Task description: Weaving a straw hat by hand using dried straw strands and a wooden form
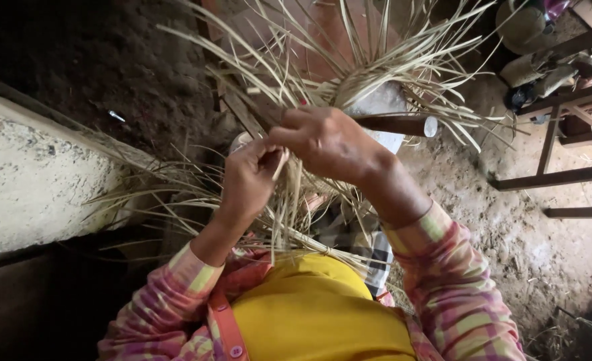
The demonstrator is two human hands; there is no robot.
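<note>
My left hand [249,180] is curled shut, thumb and fingers pinching a few pale straw strips [284,200] just below the woven bundle. My right hand [326,142] sits right beside it, slightly higher, fingers folded down over the strips where they cross; I judge it closed on them too, though its fingertips are hidden under the knuckles. The two hands nearly touch.

The bundle [349,83] fans out above the hands, loose ends spraying up and to both sides, with more strands trailing down past the hands toward my lap. Behind the bundle a dark wooden rod [396,124] runs off to the right, and a whitish block [383,103] shows under the fan.

To weave this crossing well, I think the left pinch should stay tight and close to the finished edge, so the strip lies flat while the right hand presses its neighbours down. Pulling evenly matters, since the strips look dry and could crease or split.

Farther out from the bundle, a pale concrete ledge [35,180] lies to the left, a dark wooden frame [563,175] stands to the right, and the dirt floor [510,227] spreads beneath.
</note>
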